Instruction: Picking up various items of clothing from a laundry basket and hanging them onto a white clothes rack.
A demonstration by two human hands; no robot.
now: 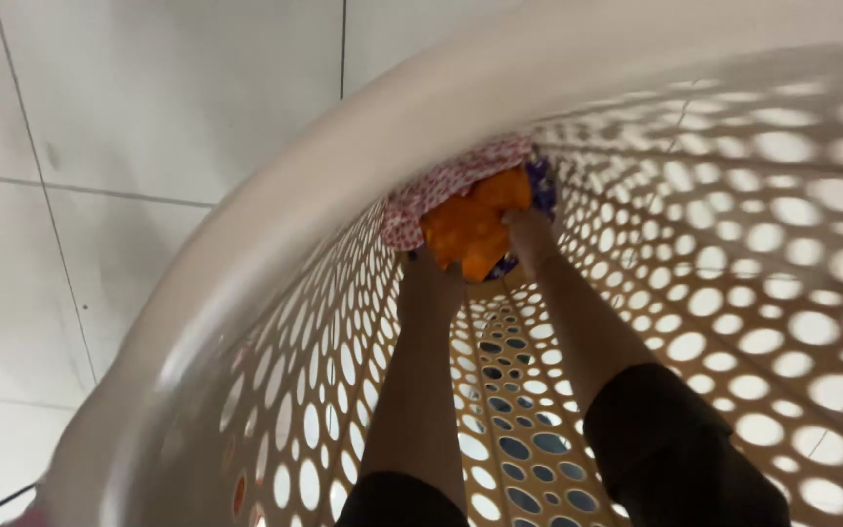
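1. White floor tiles (139, 107) with thin dark grout lines fill the left side of the view; a pale plastic laundry basket (363, 146) pierced all over with round holes takes up everything else. Camera looks down its length toward the bottom.

2. Both forearms reach deep into the basket. Dark sleeves (675, 439) cover the upper arms near the camera.

3. Cloth lies bunched at the far bottom end: an orange cloth (470, 229) in the middle, a white fabric with small red dots (441, 185) above and to the left of it, and a bit of purple fabric (541, 185) at the right edge.

4. Left hand (428, 278): at the lower left edge of the orange cloth, touching it. Fingers are hidden by cloth and distance; cannot tell whether they are closed on it.

5. Right hand (529, 229): fingers pressed into the right side of the orange cloth, seemingly curled on a fold. Grip not clearly resolved; cannot tell for certain.

6. Handling judgement: the cloths look soft, limp and light, crumpled with no stiff edges. Not fragile, not slippery. They will sag and trail when lifted.

7. Hold judgement: pinching a thick bunch near the middle of the orange cloth would keep loose ends from dragging. The pieces overlap, so one may pull its neighbours along. Basket holes could catch a loose corner.
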